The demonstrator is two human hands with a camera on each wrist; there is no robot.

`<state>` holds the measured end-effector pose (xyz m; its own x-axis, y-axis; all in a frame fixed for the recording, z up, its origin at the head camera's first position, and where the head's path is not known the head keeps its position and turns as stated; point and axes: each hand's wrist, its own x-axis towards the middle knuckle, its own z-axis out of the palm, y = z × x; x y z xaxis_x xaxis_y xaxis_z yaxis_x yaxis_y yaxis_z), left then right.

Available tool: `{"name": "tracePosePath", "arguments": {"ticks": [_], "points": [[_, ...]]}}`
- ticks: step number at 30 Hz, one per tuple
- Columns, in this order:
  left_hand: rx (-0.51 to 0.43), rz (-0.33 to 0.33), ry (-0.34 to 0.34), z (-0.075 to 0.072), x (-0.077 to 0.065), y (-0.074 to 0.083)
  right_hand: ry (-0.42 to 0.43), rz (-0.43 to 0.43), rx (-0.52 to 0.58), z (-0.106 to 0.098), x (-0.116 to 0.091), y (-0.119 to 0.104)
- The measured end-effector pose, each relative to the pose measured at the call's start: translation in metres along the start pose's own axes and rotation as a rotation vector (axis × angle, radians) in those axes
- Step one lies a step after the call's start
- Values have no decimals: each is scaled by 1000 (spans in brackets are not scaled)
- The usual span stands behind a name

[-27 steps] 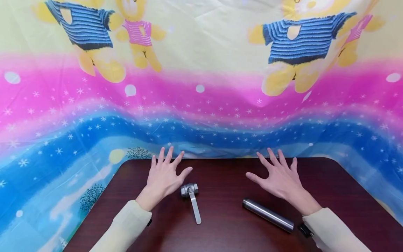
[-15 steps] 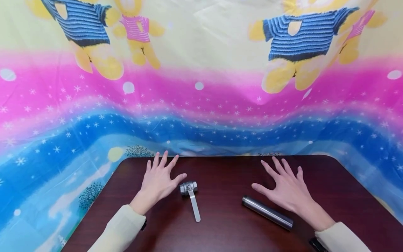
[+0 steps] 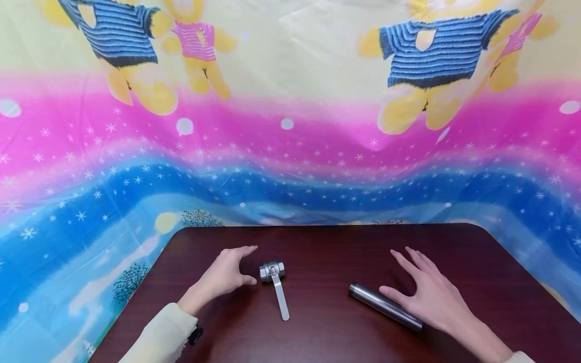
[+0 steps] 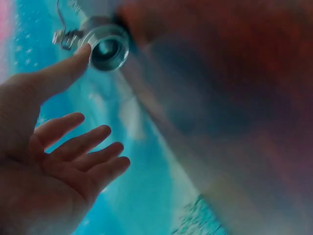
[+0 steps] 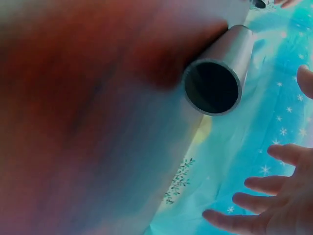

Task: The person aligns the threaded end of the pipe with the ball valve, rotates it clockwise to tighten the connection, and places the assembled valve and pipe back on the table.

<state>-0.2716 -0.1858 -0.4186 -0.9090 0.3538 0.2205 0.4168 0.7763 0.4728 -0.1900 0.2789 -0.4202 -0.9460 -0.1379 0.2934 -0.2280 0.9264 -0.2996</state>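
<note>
A silver ball valve with a long flat lever lies on the dark table, left of the middle. Just to its left is my left hand, thumb and fingers spread apart and holding nothing. In the left wrist view the valve's threaded opening faces the camera, and the thumb overlaps its edge. A steel pipe lies slantwise on the right of the table. Behind and over its right end my right hand hovers with relaxed fingers, gripping nothing. The right wrist view shows the pipe's hollow end.
The reddish-brown table has rounded far corners. Behind and around it hangs a printed cloth with bears and snowflakes. A black strap shows at the left sleeve.
My left hand has come down and turned sideways beside the valve. My right hand has drawn back toward the pipe. Valve and pipe stay where they were on the table.
</note>
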Motion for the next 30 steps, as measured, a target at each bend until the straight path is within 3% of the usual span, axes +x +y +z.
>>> {"name": "tracePosePath", "arguments": {"ticks": [7,12,18,22,26,30], "points": [[-86,11,22,21,-1,-5,9,-39,172,2,-15,5],[-175,23,3,31,0,-7,-68,26,315,4,-22,13],[-398,6,-95,33,3,-8,-193,85,507,5,-30,27],[-518,-24,-93,36,5,-9,-262,127,604,5,-34,35],[-547,-42,-60,39,6,-10,-291,148,622,7,-35,40],[-506,-38,-46,41,8,-10,-315,164,646,8,-36,43]]}}
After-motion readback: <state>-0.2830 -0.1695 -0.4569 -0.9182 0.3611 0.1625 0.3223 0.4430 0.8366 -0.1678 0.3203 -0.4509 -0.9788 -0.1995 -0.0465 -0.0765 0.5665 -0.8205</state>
